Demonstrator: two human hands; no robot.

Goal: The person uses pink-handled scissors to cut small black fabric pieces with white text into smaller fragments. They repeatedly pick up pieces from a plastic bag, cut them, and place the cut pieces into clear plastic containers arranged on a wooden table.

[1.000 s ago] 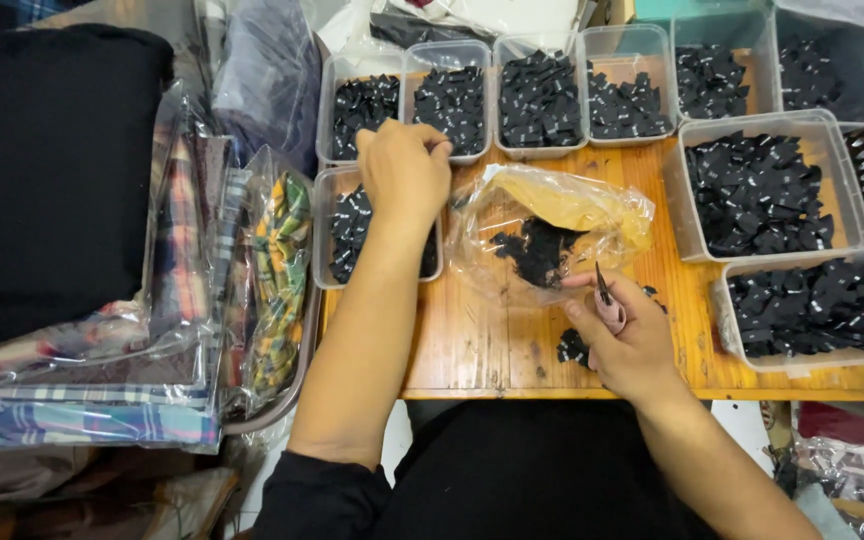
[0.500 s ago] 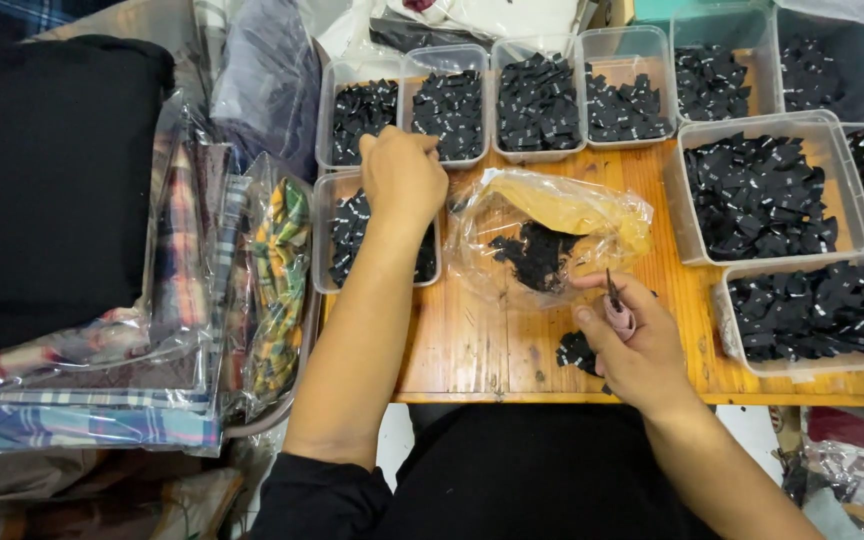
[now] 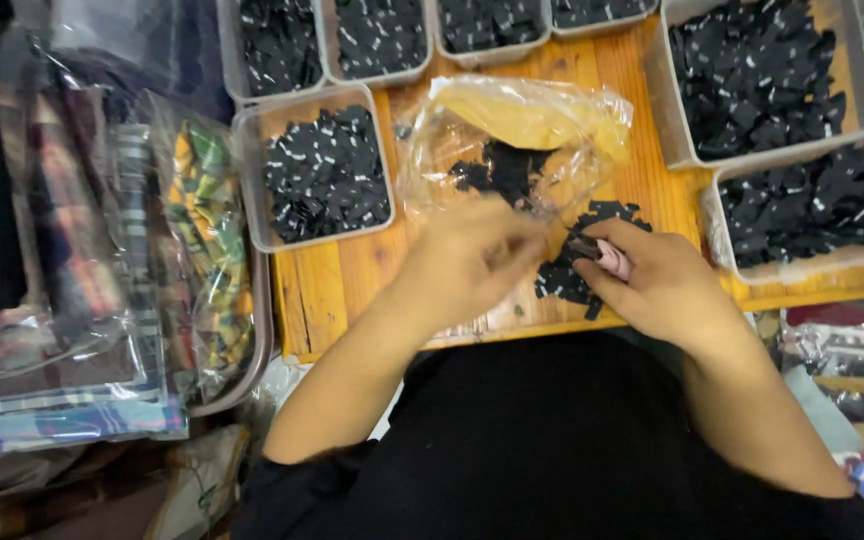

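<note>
**Both hands meet over the loose black pieces**

Leaving the tub it reached into a second ago, the left hand (image 3: 467,262) has come down beside the right hand (image 3: 652,285) at the near edge of the wooden board (image 3: 352,280). It is blurred, so I cannot tell its grip. The right hand pinches a small pink-handled tool (image 3: 602,255), fingers closed narrowly around it, resting on a loose pile of black pieces (image 3: 572,275). Just beyond the pile lies a clear plastic bag (image 3: 512,150) holding more black pieces. Clear tubs (image 3: 252,180) ring the board, each filled with the same pieces.
</note>
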